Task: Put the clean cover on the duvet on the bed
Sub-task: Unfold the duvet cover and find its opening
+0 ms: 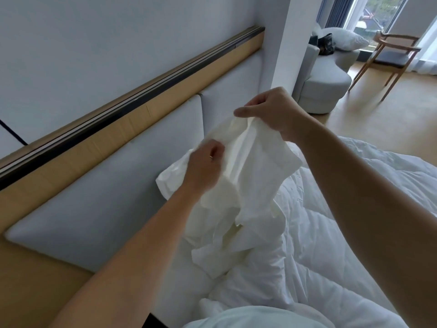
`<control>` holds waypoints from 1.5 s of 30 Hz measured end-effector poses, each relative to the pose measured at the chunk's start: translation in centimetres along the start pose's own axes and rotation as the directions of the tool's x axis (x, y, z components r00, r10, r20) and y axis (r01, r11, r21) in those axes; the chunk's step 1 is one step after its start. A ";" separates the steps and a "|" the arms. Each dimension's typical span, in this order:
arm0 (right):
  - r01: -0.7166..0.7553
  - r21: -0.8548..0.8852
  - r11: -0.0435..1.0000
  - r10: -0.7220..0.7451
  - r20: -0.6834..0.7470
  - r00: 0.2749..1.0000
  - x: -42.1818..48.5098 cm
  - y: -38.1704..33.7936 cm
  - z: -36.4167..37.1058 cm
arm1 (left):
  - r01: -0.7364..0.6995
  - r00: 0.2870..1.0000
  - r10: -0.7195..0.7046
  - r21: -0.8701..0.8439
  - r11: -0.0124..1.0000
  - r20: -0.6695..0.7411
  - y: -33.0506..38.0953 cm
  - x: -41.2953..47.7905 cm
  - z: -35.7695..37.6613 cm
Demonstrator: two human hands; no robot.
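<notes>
I hold a bunched white duvet cover up in the air above the bed, in front of the padded headboard. My left hand grips a fold at its left side. My right hand pinches its top edge, higher and further right. The rest of the cover hangs down in loose folds onto the bed. Below and to the right lies the white quilted duvet, crumpled across the mattress.
A grey padded headboard with a wooden frame runs along the left. A white column stands behind. Beyond it are a grey armchair with a pillow, a wooden chair, wood floor and a window.
</notes>
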State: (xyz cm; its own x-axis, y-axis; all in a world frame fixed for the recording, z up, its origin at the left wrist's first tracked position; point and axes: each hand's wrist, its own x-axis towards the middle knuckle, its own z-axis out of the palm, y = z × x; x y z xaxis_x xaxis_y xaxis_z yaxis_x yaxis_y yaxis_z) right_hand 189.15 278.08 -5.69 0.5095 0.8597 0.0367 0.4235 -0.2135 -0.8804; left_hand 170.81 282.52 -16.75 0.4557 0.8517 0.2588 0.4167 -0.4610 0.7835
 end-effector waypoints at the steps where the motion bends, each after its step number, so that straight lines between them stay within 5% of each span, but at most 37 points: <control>1: 0.005 -0.034 0.999 -0.004 0.041 0.999 0.0 0.4 -0.8 | 0.031 0.995 -0.032 -0.015 0.999 -0.089 -0.3 0.7 -0.7; 4: 0.054 -0.237 0.970 -0.023 0.133 0.991 0.1 1.9 -2.6 | 0.121 0.946 -0.145 -0.098 0.988 -0.289 -1.5 2.7 -3.7; 8: 0.081 -0.514 0.854 -0.070 0.040 0.997 0.8 4.2 -3.4 | 0.116 0.918 -0.150 -0.113 0.987 -0.366 -2.0 3.6 -6.2; 18: 0.106 -0.300 0.948 -0.234 -0.432 0.871 2.2 3.7 -3.6 | 0.166 0.872 -0.195 -0.103 0.981 -0.449 -4.3 2.2 -8.6; 23: 0.240 -0.245 0.940 -0.295 -0.226 0.928 2.0 2.9 -1.3 | 0.258 0.940 -0.254 -0.015 0.966 -0.227 -4.6 1.0 -8.4; 29: 0.421 -0.295 0.858 -0.417 0.080 0.905 0.5 1.3 3.1 | -0.011 0.988 -0.021 0.209 0.978 0.150 -1.1 1.2 -2.9; 32: 0.457 -0.288 0.841 -0.444 0.114 0.889 -0.1 1.3 3.8 | 0.061 0.988 -0.091 0.230 0.971 0.125 -1.2 2.1 -1.2; 35: 0.408 -0.371 0.834 -0.449 -0.026 0.893 -0.8 2.9 3.8 | 0.176 0.983 -0.179 0.073 0.982 0.040 -1.7 2.2 -0.9; 38: 0.358 -0.578 0.734 -0.598 -0.300 0.743 -3.3 5.2 5.3 | 0.161 0.987 -0.161 0.036 0.986 0.013 -1.2 2.4 -0.5; 40: 0.449 -0.666 0.596 -0.744 -0.247 0.621 -5.5 6.7 7.4 | 0.127 0.990 -0.129 0.047 0.991 0.056 -0.6 2.7 -0.3; 42: 0.520 -0.578 0.629 -0.628 0.015 0.778 -7.0 8.0 9.5 | 0.083 0.990 -0.090 0.063 0.995 0.112 0.0 2.7 -0.3; 43: 0.425 -0.505 0.751 -0.422 0.127 0.898 -7.3 8.3 10.2 | 0.059 0.987 -0.069 0.075 0.995 0.146 0.2 2.7 -0.3; 45: 0.179 -0.324 0.929 -0.105 0.233 0.967 -7.1 8.5 10.8 | 0.008 0.977 -0.029 0.099 0.995 0.211 0.4 2.5 -0.4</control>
State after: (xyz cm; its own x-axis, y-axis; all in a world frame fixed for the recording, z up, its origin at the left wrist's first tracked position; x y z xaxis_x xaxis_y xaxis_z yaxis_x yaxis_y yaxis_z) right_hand 181.03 275.16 -18.54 0.2738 0.9616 0.0174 0.7271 -0.1951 -0.6582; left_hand 171.83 284.54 -15.56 0.5994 0.7927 0.1107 0.4960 -0.4765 0.7259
